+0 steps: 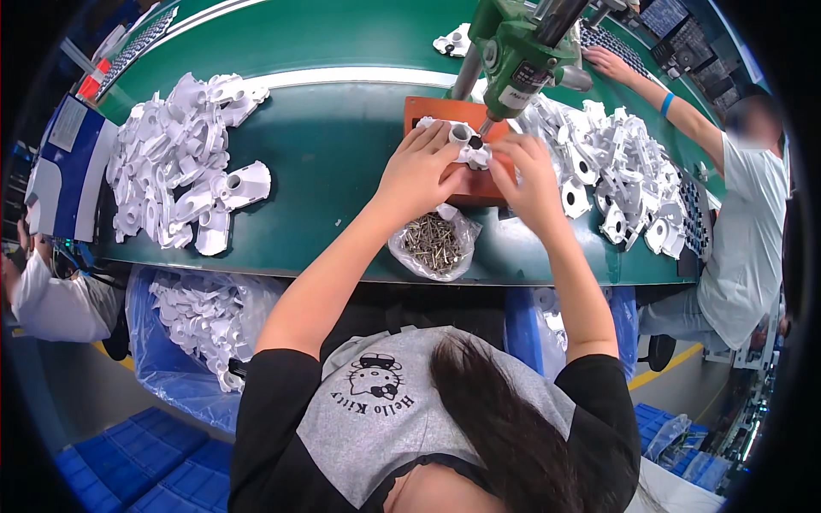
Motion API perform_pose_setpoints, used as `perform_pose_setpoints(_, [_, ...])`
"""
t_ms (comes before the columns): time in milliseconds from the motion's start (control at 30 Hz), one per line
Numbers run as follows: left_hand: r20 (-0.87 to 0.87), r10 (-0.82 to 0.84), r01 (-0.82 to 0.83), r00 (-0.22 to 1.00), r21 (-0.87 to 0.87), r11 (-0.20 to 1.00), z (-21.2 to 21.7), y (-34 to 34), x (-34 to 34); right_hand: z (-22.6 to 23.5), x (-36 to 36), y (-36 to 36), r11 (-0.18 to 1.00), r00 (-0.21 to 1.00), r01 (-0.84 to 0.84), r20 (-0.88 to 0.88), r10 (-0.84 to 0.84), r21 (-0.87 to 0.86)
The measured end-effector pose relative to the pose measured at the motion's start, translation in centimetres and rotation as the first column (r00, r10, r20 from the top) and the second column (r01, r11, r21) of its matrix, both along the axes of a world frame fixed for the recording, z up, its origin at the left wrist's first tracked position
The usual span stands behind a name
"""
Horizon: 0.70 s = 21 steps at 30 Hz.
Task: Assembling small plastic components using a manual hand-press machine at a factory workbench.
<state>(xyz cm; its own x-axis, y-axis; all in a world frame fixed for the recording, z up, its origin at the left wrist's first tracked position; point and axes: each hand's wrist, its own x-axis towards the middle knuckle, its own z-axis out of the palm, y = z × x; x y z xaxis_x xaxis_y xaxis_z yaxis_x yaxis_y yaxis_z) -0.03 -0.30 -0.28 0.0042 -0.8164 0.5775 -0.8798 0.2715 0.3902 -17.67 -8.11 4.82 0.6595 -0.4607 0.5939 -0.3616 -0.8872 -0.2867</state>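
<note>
From the head camera, your left hand [419,171] and right hand [532,175] both close around a small white plastic part [469,145], pinching it from either side so it sits steady on the orange fixture block [428,109] right under the tip of the green press tool [513,51]. The part is a pale moulded piece with a round socket facing up; your fingers cover much of it, so its full shape is hard to tell. A clear bag of metal pins [434,242] lies just in front of your wrists, handy to reach. Heaps of the same white parts sit on the green worktop [342,162]: one pile to your left [175,158], another to your right [611,171]. Below the edge, a blue-lined bin [201,321] holds more
</note>
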Motion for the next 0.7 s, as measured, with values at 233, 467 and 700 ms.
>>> perform_pose_setpoints(233, [-0.011,0.001,-0.001,1.000,-0.012,1.000,-0.3,0.0,0.1,-3.0,-0.1,7.2,0.934,0.916,-0.307,-0.209,0.342,0.183])
perform_pose_setpoints(467, [-0.014,0.014,-0.014,1.000,0.014,1.000,-0.1,0.1,-0.2,-4.1,0.2,7.5,0.960,0.912,-0.266,-0.299,0.281,0.090])
perform_pose_setpoints(700, [-0.009,0.019,-0.019,1.000,-0.050,0.999,-0.3,0.1,-0.2,-4.3,1.0,7.9,0.965,0.930,-0.263,-0.260,0.259,0.021])
